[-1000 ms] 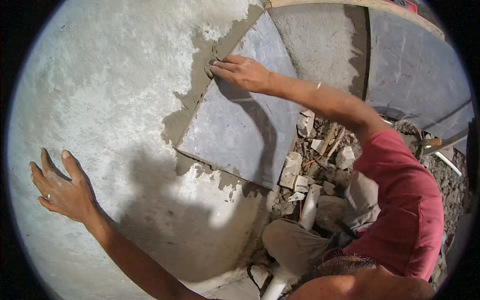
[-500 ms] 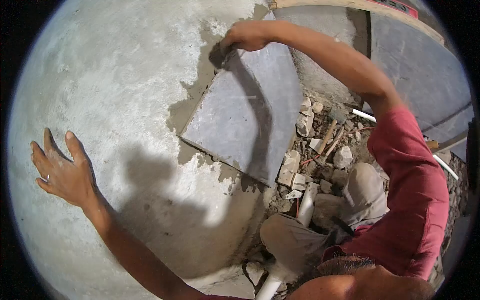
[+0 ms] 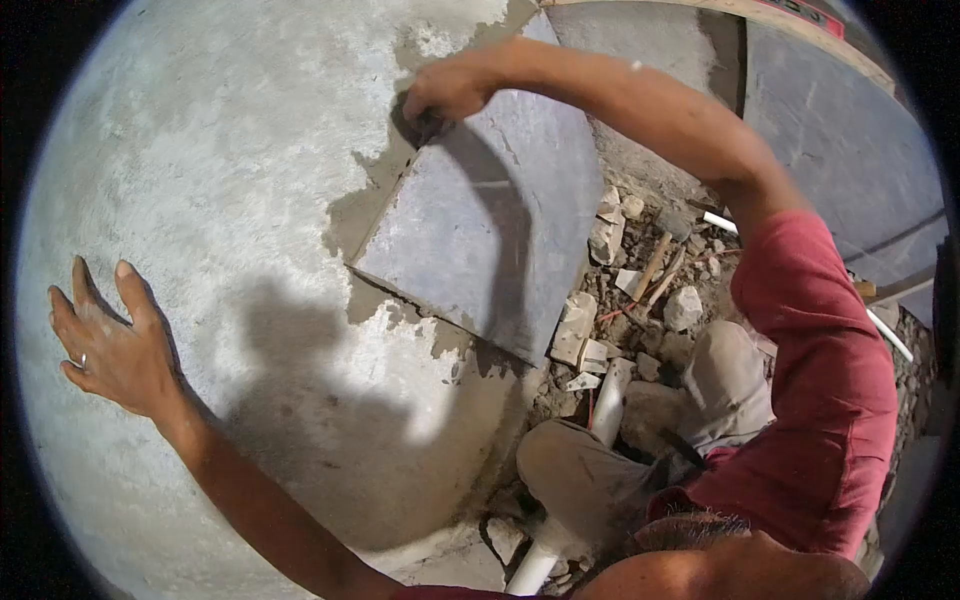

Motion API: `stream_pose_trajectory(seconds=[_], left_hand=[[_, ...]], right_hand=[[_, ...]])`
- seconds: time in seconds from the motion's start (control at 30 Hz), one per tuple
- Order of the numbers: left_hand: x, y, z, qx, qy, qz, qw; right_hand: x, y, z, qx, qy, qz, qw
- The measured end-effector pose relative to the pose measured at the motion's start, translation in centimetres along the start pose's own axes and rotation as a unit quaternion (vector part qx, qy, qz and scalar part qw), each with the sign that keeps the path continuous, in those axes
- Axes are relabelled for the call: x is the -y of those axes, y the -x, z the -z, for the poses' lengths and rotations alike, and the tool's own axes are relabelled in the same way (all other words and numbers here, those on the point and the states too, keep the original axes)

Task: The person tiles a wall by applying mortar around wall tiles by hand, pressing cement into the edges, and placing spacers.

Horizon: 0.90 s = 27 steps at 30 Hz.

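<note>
A grey tile (image 3: pixel 470 230) lies against the plastered wall (image 3: pixel 220 170), with damp mortar (image 3: pixel 370 190) showing along its left and lower edges. My right hand (image 3: pixel 455 85) is at the tile's upper left edge, its fingers closed and pointing down. Something small and dark may be under the fingertips, but the hand hides it. My left hand (image 3: pixel 115 345) rests on the wall far to the left, fingers spread, a ring on one of them. Shadows of my right arm and head fall across the tile and plaster.
Broken stones (image 3: pixel 605 230), wooden sticks (image 3: pixel 655 265) and rubble cover the ground right of the tile. A white pipe (image 3: pixel 612 400) stands by my bent knees. Another large grey tile (image 3: pixel 840 140) is at upper right, below a wooden strip (image 3: pixel 850 50) and a red level-like tool (image 3: pixel 800 10).
My right hand has slid left and slightly down along the tile's edge. My left hand stays spread on the wall; the whole view has shifted a little.
</note>
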<state>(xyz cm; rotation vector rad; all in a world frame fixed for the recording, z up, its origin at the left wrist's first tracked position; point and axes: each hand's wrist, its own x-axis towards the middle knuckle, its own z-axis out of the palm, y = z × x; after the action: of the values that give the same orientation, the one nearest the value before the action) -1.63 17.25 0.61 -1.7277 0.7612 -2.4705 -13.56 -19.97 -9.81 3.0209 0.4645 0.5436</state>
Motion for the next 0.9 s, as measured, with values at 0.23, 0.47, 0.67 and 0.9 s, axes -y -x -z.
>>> stream_pose_trajectory(seconds=[0.23,0.47,0.67,0.9], left_hand=[[0.0,-0.1,0.0,0.002,0.004,-0.001,1.0],[0.0,-0.1,0.0,-0.007,0.001,-0.007,1.0],[0.1,0.2,-0.4,0.007,-0.021,-0.008,1.0],[-0.1,-0.1,0.2,0.008,-0.001,-0.006,1.0]], right_hand=[[-2.5,4.6,-1.8,-0.206,0.094,-0.164,0.96],[-3.3,4.7,-8.3,-0.325,0.175,-0.103,0.924],[-4.5,2.5,-2.3,-0.094,0.098,-0.007,0.991],[-3.8,4.1,-1.5,-0.193,-0.036,-0.043,0.98]])
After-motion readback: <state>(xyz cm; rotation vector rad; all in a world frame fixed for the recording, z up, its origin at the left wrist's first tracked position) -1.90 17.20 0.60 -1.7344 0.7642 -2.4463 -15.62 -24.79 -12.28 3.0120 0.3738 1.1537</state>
